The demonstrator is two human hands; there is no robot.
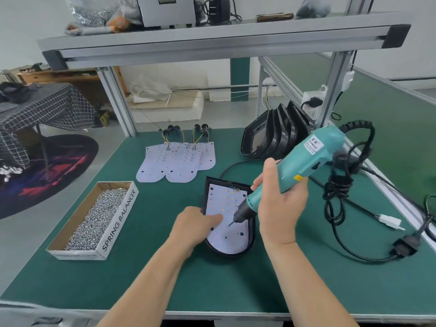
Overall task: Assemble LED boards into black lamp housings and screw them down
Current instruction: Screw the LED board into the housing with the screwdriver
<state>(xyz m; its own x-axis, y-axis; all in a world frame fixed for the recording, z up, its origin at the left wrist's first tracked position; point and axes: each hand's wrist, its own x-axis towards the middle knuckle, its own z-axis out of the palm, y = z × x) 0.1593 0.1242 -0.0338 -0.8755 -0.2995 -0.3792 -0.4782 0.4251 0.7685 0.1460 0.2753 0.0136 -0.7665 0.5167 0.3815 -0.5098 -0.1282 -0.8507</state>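
- Two forearms reach over the desk's near edge.
- Left hand (197, 223) rests on the LED board (232, 241) in the black housing (252, 234) at mid-desk, with one digit flat. Whether the others grip, I cannot tell.
- Right hand (280, 198) grips the tilted screwdriver (304, 161), its bit on the board.
- Spare boards (174, 164) and stacked housings (276, 138) lie toward the far edge.

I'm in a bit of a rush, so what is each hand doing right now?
Left hand: open, pressing down on the LED board in the black housing.
Right hand: closed around the teal electric screwdriver.
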